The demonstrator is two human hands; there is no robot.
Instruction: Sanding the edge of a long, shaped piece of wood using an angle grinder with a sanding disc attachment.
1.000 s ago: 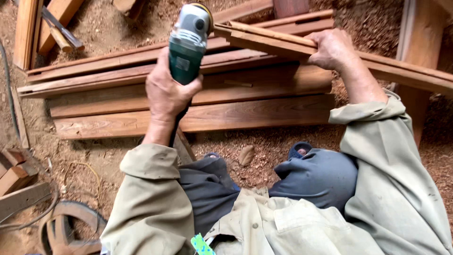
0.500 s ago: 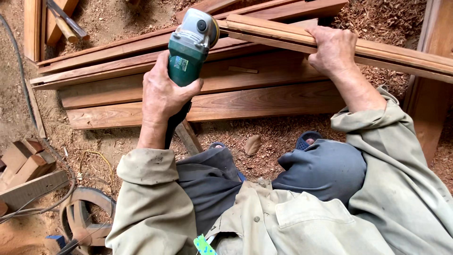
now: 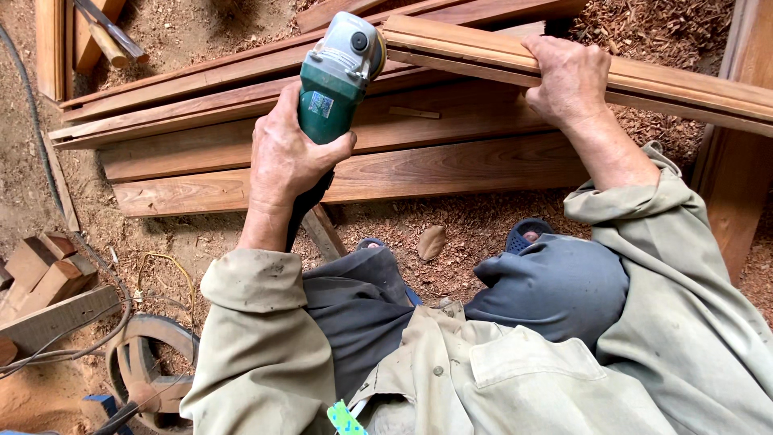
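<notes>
Above stacked planks (image 3: 346,181) and sawdust (image 3: 451,229), left hand (image 3: 286,157) gripping green grinder (image 3: 334,80), right hand (image 3: 568,76) clasping moulded strip (image 3: 692,84).

The grinder (image 3: 334,80) at upper centre is green with a pale grey head. Reddish-brown planks (image 3: 362,173) show darker grain streaks. The jacket (image 3: 515,379) is khaki, the trousers (image 3: 555,286) dark grey.

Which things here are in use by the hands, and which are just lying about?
In use: left hand gripping the green angle grinder; right hand holding the moulded wooden strip.

Lying about: stacked planks, wood offcuts, cable, sawdust.
</notes>
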